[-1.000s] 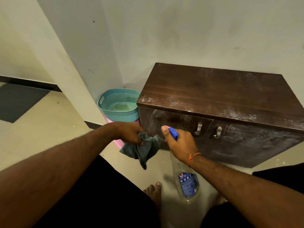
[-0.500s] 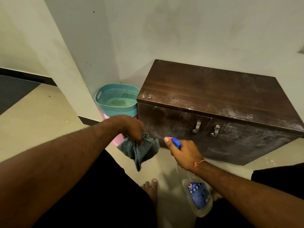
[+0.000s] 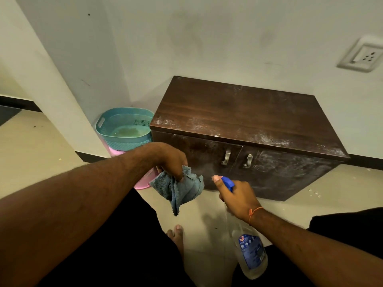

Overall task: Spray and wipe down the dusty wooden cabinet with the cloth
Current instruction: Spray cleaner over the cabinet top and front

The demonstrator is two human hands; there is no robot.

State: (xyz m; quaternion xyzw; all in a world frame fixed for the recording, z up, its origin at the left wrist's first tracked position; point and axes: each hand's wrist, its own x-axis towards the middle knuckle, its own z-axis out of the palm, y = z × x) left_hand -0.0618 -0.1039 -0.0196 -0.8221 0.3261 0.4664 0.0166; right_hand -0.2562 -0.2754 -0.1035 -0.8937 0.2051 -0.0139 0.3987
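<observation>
With the right hand (image 3: 238,195) gripping the bottle (image 3: 251,255) and the left hand (image 3: 172,160) bunching the cloth (image 3: 180,188), aim the nozzle squarely at the cabinet (image 3: 238,129) just ahead, misting its dusty front evenly.

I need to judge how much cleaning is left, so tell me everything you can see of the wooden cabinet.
The wooden cabinet is a low, dark-brown box with visible grain, standing on the floor against the wall. Its front has two doors, both shut, each with a metal handle near the middle seam. Whitish dust streaks the top's front edge and smears the doors, heaviest on the right door. Nothing rests on top, and neither hand touches it. A teal basket stands at its left side.
</observation>
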